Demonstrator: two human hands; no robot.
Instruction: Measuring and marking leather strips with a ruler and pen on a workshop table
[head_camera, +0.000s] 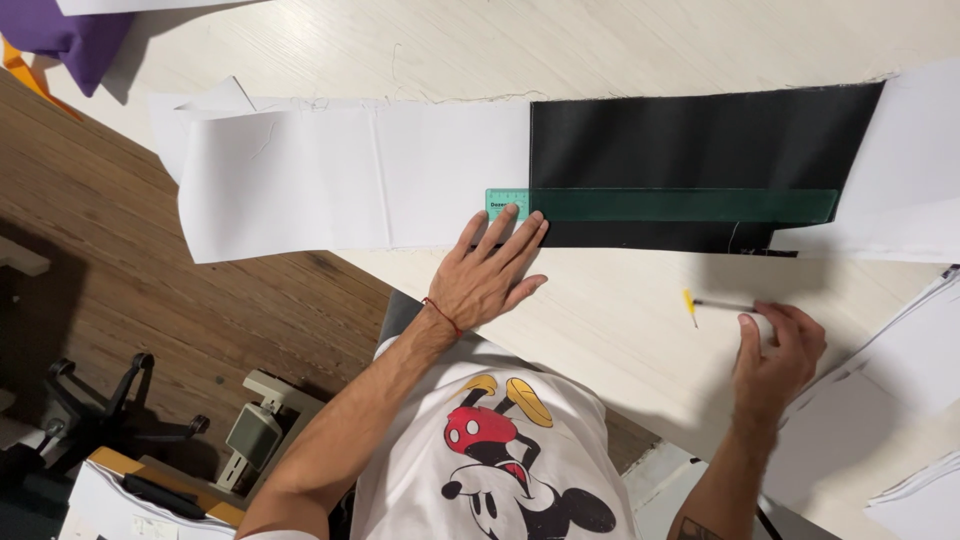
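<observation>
The left hand lies flat, fingers spread, pressing the green ruler onto black fabric on the bench; the right hand pinches a yellow-tipped pen nearby.

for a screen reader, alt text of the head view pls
Left hand lies flat on the end of a green ruler laid across black fabric. Right hand touches a pencil on the table.
</observation>
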